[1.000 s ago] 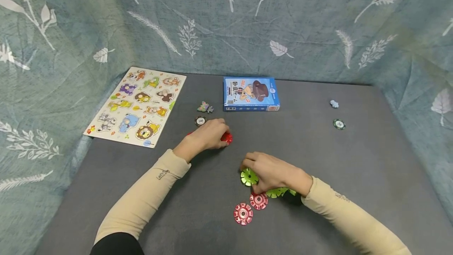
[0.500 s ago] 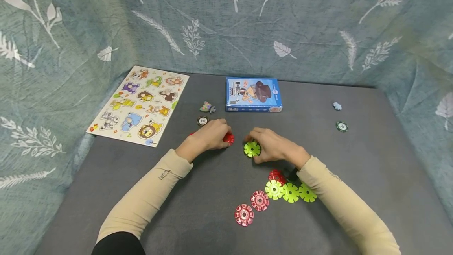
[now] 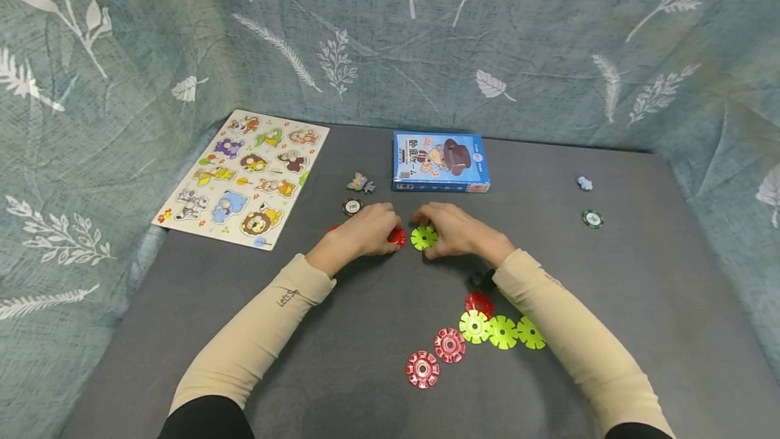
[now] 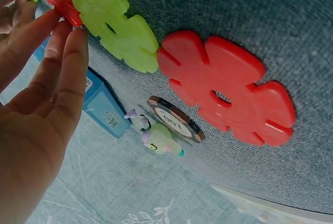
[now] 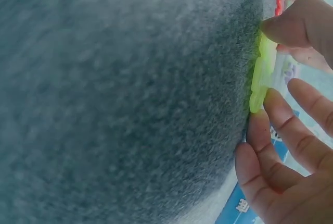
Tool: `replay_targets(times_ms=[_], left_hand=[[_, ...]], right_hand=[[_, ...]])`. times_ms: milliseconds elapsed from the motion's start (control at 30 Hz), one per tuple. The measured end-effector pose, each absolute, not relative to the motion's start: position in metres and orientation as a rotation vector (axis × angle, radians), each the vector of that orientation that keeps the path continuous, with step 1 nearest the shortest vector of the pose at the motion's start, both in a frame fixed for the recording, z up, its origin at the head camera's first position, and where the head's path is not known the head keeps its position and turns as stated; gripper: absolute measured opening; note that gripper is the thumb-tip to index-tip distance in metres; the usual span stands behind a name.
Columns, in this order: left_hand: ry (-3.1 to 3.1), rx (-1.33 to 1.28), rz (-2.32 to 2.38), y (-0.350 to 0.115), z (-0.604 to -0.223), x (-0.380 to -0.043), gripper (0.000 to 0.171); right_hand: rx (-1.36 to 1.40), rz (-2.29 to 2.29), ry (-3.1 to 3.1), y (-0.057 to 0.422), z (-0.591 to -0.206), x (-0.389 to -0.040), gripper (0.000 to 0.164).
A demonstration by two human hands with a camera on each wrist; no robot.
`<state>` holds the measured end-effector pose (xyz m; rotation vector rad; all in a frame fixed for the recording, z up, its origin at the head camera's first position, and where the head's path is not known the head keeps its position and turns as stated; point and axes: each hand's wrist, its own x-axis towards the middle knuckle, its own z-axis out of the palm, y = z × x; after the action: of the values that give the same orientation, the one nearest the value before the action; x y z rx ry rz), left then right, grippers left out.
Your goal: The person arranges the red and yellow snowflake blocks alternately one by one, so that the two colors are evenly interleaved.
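My left hand (image 3: 368, 230) holds a red flower-shaped plastic disc (image 3: 398, 238) at its edge. In the left wrist view a green disc (image 4: 112, 18) and another red disc (image 4: 242, 70) run on in a row from it, lying on the grey cloth. My right hand (image 3: 456, 227) pinches a green flower-shaped disc (image 3: 420, 238) between thumb and fingers, its edge close to the red one. The right wrist view shows this green disc (image 5: 265, 52) edge-on. Nearer to me lie two red discs, one of them the red disc (image 3: 449, 337), and several green discs (image 3: 502, 324) beside a darker red disc (image 3: 480, 303).
A poker chip (image 3: 352, 206) and a small butterfly-like figure (image 3: 361, 182) sit beyond my left hand. Behind stands a blue box (image 3: 440, 160). An animal puzzle board (image 3: 244, 181) lies at left; a green-edged chip (image 3: 592, 219) and pale blue figure (image 3: 584, 183) lie at right.
My right hand has moved away from the near discs, up and left toward my left hand, carrying the green disc. The left hand has stayed in place, holding the red disc.
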<state>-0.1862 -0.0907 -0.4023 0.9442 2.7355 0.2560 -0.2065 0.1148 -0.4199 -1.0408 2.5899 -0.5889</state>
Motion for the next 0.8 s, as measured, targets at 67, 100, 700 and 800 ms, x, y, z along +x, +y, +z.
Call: replay_targets(times_ms=[67, 100, 700, 800], left_hand=[[2.743, 0.951, 0.248, -0.0903, -0.402, -0.1863, 0.026], [2.746, 0.954, 0.245, -0.0902, -0.4016, -0.1862, 0.026], [2.793, 0.957, 0.152, -0.0889, -0.4011, -0.1848, 0.03], [2.79, 0.947, 0.144, -0.0887, -0.4009, -0.1848, 0.031]], right_hand=[[-1.044, -0.583, 2.594, 0.113, -0.4197, -0.2072, 0.059], [-1.044, -0.58, 2.594, 0.1124, -0.4193, -0.2074, 0.059], [-1.084, -0.575, 2.595, 0.1118, -0.419, -0.2064, 0.055], [-1.09, -0.578, 2.594, 0.1118, -0.4193, -0.206, 0.054]])
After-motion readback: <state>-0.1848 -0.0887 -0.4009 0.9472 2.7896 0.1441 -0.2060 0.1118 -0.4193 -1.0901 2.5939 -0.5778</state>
